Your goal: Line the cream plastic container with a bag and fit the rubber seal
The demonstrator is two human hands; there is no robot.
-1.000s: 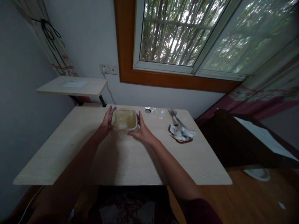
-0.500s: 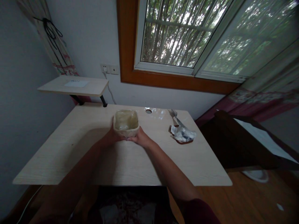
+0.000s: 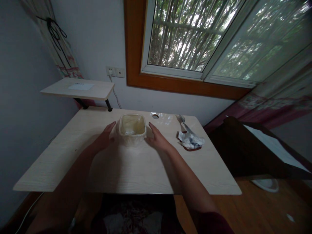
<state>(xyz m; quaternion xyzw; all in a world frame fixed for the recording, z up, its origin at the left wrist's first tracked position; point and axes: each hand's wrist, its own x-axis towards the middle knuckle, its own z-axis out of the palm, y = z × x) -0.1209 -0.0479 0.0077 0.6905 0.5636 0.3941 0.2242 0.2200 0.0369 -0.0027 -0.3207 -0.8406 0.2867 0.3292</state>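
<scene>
A square, pale container [image 3: 133, 140] with rounded corners stands upright on the light wooden desk [image 3: 136, 175]. Its inside looks yellowish and shiny, as if lined with thin plastic film. My left hand [image 3: 104, 138] is just left of it, fingers stretched forward, apart from the wall. On the other side, my right hand [image 3: 156, 138] is open too, thumb close to the container's right wall and fingers pointing away from me. Neither hand holds anything.
Crumpled clear plastic [image 3: 191, 139] lies on a small brown tray [image 3: 193, 149] at the desk's right. A raised shelf [image 3: 97, 89] with a paper label [image 3: 81, 86] stands at the back left. Behind the desk is a window [image 3: 180, 39]. A round hole [image 3: 155, 116] pierces the back edge.
Both hands have let go of the container and moved apart, left hand leftward, right hand rightward. The container stays in nearly the same place.
</scene>
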